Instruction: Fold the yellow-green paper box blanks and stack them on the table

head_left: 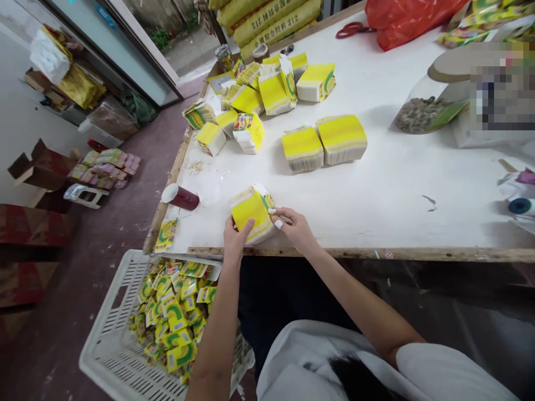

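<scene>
My left hand (236,238) grips a thick stack of flat yellow packets (249,210) near the table's front edge, its thumb lying across the top. At the stack's right end, my right hand (292,225) pinches the outermost packet by its edge, with thumb and fingers together. That packet's face has a green and white print. A dark red cup (180,197) lies tilted to the left of the stack. Two more yellow packet stacks (341,139) stand side by side beyond my hands.
Several bundles of yellow packets (273,92) crowd the table's far left. A white plastic crate (112,334) full of filled yellow pouches (175,312) stands below the table's left corner. Farther right are a clear jar (422,114), red scissors (351,29) and a red bag (405,22).
</scene>
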### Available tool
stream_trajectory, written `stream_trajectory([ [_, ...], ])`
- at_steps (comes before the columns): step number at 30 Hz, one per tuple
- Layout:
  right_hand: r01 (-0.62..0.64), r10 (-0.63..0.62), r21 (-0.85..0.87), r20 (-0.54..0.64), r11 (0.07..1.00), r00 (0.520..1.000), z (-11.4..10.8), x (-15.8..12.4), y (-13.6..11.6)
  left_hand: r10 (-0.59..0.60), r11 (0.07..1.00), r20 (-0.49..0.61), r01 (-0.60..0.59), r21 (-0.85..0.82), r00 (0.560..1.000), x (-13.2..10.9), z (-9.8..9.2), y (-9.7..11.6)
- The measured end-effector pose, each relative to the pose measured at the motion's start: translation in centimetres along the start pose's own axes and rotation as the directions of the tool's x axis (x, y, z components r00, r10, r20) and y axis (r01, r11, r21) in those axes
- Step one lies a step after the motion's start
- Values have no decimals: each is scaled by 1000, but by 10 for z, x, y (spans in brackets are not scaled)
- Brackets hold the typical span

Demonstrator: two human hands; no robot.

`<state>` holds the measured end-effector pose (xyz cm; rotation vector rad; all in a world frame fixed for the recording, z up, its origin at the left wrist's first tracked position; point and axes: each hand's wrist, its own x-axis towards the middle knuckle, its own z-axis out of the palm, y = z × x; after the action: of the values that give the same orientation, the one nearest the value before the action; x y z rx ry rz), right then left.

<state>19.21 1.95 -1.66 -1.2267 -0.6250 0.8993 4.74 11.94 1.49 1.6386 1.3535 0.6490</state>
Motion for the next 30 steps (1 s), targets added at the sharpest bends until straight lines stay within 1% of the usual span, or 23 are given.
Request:
stream_trajectory([
  [3, 11, -12, -37, -14, 999, 1000, 3, -4, 4, -17, 995, 28, 14, 95, 999, 10, -8, 6],
  [6, 7, -2, -72, 72, 997, 997, 7, -9, 6, -32, 967, 37, 22, 255, 999, 22, -16, 20],
  [8, 8, 8, -122, 131, 993, 991, 8, -11, 6, -26, 933, 39, 10, 359, 999, 26, -17, 31],
  [10, 13, 9, -157, 138, 988, 990, 9, -12, 4, -2, 860, 73, -36, 509, 997, 25, -14, 41],
  [12, 13, 6, -170, 110, 985, 994, 8, -12, 3, 8, 745, 133, -94, 660, 991, 21, -10, 48],
  [14, 4, 7, -173, 63, 985, 998, 6, -12, 2, -6, 649, 185, -137, 749, 983, 17, -6, 52],
  [17, -17, 18, -164, 5, 986, 1000, 2, -12, 0, -54, 622, 214, -135, 772, 975, 18, -5, 56],
  [19, -25, 24, -148, -6, 989, 1000, 0, -11, -1, -89, 618, 215, -115, 778, 973, 24, -8, 57],
  [21, -24, 23, -138, -13, 990, 1000, -1, -11, -3, -93, 626, 205, -103, 773, 974, 31, -12, 57],
  [23, -15, 12, -138, -25, 990, 1000, -2, -12, -4, -55, 665, 191, -107, 739, 980, 37, -17, 56],
  [27, 13, -20, -158, -42, 987, 999, -1, -14, -8, 1, 819, 216, -125, 560, 976, 39, -26, 51],
  [28, 22, -29, -165, -42, 986, 999, 0, -14, -9, 23, 832, 219, -140, 537, 975, 36, -27, 52],
  [30, 41, -49, -182, -39, 983, 998, 1, -13, -11, 98, 805, 208, -200, 559, 973, 27, -27, 55],
])
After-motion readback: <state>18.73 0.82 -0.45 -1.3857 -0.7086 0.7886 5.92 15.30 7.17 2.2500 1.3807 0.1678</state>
